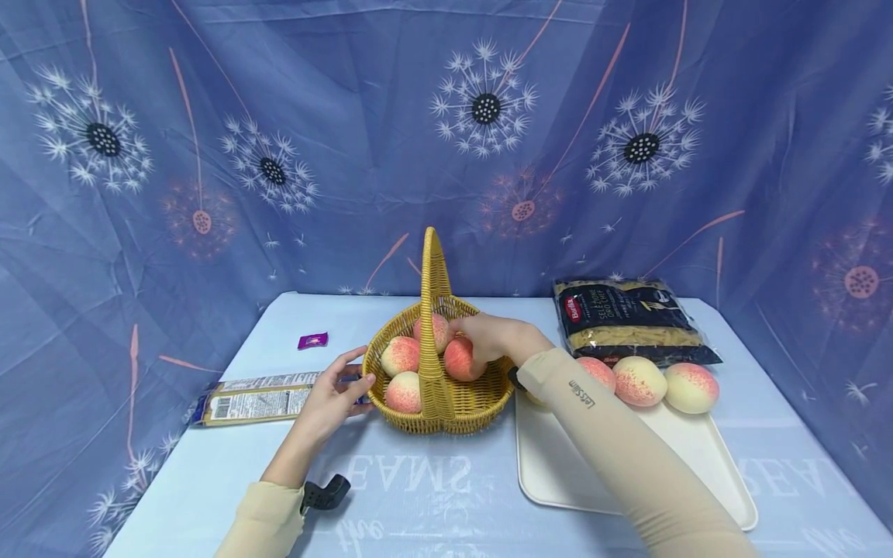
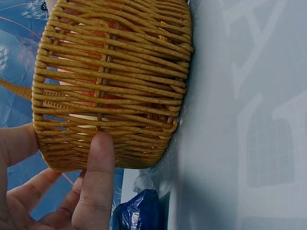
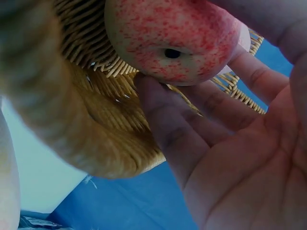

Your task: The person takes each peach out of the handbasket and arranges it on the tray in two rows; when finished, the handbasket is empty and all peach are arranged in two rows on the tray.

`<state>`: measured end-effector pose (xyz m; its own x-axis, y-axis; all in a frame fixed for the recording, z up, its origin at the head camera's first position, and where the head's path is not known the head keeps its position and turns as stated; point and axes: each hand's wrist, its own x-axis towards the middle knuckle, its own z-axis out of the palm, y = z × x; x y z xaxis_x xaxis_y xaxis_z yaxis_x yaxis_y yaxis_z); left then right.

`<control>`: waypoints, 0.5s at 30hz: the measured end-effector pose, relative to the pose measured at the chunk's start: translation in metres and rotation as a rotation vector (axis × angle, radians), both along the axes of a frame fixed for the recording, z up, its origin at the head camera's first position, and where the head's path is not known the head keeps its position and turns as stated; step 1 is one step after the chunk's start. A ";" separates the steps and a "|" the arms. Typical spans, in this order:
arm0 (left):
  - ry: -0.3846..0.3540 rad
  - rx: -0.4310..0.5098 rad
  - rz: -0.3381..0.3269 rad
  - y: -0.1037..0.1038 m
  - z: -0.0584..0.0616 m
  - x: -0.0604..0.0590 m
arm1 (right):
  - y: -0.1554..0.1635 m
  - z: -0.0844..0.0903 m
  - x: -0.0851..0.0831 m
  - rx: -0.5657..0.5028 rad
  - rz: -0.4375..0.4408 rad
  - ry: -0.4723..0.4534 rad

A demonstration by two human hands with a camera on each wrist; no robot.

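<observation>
A yellow wicker basket [image 1: 391, 418] with a tall handle stands mid-table, several red-and-cream peaches inside, among them one peach [image 1: 400, 356] at the left. My right hand [image 1: 498, 337] reaches into its right half and grips a redder peach [image 1: 463, 359]. In the right wrist view, fingertips lie against that speckled peach [image 3: 172, 38], its dark stem hollow showing. My left hand [image 1: 331, 399] touches the basket's left side with spread fingers. Seen from the left wrist, one straight digit of the left hand [image 2: 96, 187] presses the woven wall [image 2: 120, 86], and another meets the rim.
On the right, a white tray [image 1: 579, 480] bears several peaches, one peach [image 1: 691, 387] at its right; my right forearm covers part of it. Behind lies a dark pasta bag [image 1: 628, 318]. A long pasta packet [image 1: 258, 401] and a small purple packet [image 1: 312, 341] lie left.
</observation>
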<state>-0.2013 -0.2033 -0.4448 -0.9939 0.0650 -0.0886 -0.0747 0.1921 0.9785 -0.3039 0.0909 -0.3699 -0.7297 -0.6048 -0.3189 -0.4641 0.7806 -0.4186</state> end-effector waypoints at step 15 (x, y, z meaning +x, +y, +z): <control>-0.003 0.003 0.000 0.000 0.001 0.002 | 0.002 -0.001 0.003 0.037 -0.018 -0.036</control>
<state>-0.1998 -0.2038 -0.4439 -0.9936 0.0657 -0.0914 -0.0776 0.1893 0.9788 -0.3007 0.0930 -0.3714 -0.7279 -0.5790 -0.3673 -0.4349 0.8040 -0.4055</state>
